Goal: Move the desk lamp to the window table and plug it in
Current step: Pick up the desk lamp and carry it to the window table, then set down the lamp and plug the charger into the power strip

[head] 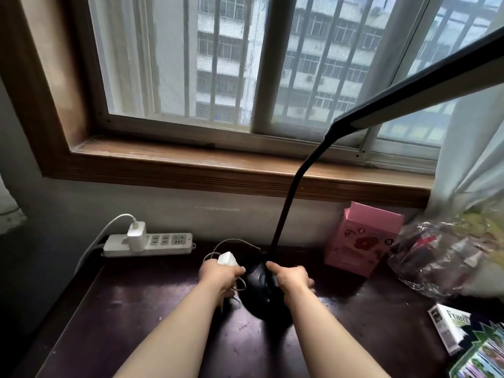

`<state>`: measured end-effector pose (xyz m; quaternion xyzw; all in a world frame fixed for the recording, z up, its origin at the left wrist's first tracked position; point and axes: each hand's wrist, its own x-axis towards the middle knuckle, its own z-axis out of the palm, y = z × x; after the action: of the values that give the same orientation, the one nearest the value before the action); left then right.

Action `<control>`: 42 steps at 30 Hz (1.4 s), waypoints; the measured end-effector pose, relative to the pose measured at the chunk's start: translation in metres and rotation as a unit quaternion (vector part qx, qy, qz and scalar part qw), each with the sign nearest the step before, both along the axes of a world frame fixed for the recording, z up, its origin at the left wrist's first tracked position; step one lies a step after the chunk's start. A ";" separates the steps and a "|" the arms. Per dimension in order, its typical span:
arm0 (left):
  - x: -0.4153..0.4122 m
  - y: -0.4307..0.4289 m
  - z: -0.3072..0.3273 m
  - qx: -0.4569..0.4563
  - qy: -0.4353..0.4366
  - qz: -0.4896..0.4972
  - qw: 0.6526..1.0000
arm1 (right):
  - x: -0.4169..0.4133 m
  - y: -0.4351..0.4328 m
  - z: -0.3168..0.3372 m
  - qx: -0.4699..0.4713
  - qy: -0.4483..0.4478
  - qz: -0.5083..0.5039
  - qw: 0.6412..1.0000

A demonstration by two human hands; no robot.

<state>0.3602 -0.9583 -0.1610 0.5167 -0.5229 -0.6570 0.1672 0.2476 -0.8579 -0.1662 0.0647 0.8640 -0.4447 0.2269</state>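
The right hand [293, 279] grip clasps the round black lamp base [259, 290] on the dark wooden surface [136, 323]; the left hand [221, 274] grips the white plug adapter [227, 260]. Placement appears complete. Next: insert adapter into the white power strip [163, 242], left of the grip.

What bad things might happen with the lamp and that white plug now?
1. The thin cord loops loosely by the left hand and might snag as the white plug goes to the power strip.
2. The lamp head leans far right of the black base, so the lamp might tip if the right hand lets go carelessly.
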 end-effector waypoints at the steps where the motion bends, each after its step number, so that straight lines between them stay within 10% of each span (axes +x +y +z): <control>1: 0.004 -0.002 0.002 0.002 0.001 -0.002 1.000 | 0.004 0.001 0.003 0.003 -0.009 -0.005 1.000; 10: 0.052 0.015 0.072 0.059 0.037 -0.081 0.994 | 0.051 0.016 0.063 0.031 0.005 0.007 0.999; 27: 0.135 0.046 0.126 0.107 0.064 -0.109 0.986 | 0.136 0.033 0.131 -0.207 -0.156 0.193 0.946; 42: 0.186 0.023 0.114 0.133 -0.137 -0.143 0.971 | 0.163 0.025 0.145 -0.275 -0.220 0.177 0.919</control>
<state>0.5465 -0.9357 -0.0474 0.5389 -0.5175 -0.6608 -0.0717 0.4107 -0.8330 -0.0216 -0.0584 0.6333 -0.5917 0.4953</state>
